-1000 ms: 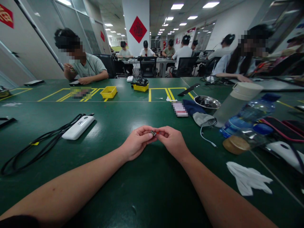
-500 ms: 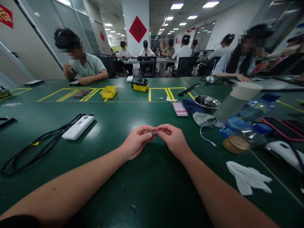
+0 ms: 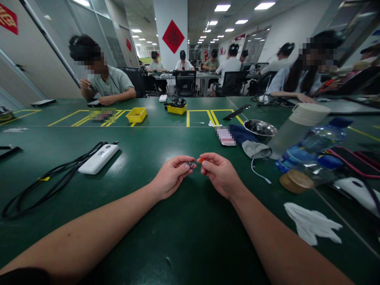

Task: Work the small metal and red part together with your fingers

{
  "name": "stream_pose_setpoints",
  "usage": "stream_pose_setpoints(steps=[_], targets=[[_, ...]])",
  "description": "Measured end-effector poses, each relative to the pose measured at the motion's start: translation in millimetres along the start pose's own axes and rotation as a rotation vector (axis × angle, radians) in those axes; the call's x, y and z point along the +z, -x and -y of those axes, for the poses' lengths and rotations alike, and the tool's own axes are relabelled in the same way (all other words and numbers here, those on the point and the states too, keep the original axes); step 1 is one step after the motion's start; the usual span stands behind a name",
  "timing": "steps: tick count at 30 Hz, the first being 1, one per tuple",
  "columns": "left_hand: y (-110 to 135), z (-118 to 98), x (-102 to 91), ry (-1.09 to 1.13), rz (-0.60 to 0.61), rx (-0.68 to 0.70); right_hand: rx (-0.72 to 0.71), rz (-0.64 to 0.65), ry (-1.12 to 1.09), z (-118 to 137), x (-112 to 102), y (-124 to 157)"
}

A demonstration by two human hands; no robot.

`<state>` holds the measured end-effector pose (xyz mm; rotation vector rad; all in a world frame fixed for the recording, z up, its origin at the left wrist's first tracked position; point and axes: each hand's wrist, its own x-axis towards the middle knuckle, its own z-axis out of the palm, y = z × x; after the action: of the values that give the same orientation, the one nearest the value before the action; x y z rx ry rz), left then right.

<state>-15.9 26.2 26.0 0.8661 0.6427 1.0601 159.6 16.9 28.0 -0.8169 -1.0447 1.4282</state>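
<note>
Just above the green table (image 3: 142, 245), my left hand (image 3: 170, 176) is closed, pinching a small dark metallic piece (image 3: 190, 164) between thumb and fingers; its exact kind is too small to tell. Facing it, my right hand (image 3: 219, 174) is closed on a tiny orange piece (image 3: 201, 160) at the fingertips. A narrow gap separates the two pieces, and the hands do not touch. Fingers partly hide both pieces.
To the left lie a white power bank (image 3: 98, 159) and a black cable (image 3: 56, 170). On the right are a bottle (image 3: 311, 144), a jar (image 3: 297, 180), a white glove (image 3: 311, 223) and a metal bowl (image 3: 268, 133). Yellow trays (image 3: 136, 115) stand farther back. A person (image 3: 109, 85) sits opposite.
My right hand has drawn slightly to the right, away from my left, so the orange piece shows apart from the metallic piece. My left hand has stayed nearly in place.
</note>
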Motion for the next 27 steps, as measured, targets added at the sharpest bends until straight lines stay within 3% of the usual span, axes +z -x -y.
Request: stream_pose_setpoints(steps=[27], targets=[[-0.2, 3.1, -1.7, -0.109, 0.013, 0.061, -0.003, 0.039, 0.053, -0.6, 2.3, 2.3]])
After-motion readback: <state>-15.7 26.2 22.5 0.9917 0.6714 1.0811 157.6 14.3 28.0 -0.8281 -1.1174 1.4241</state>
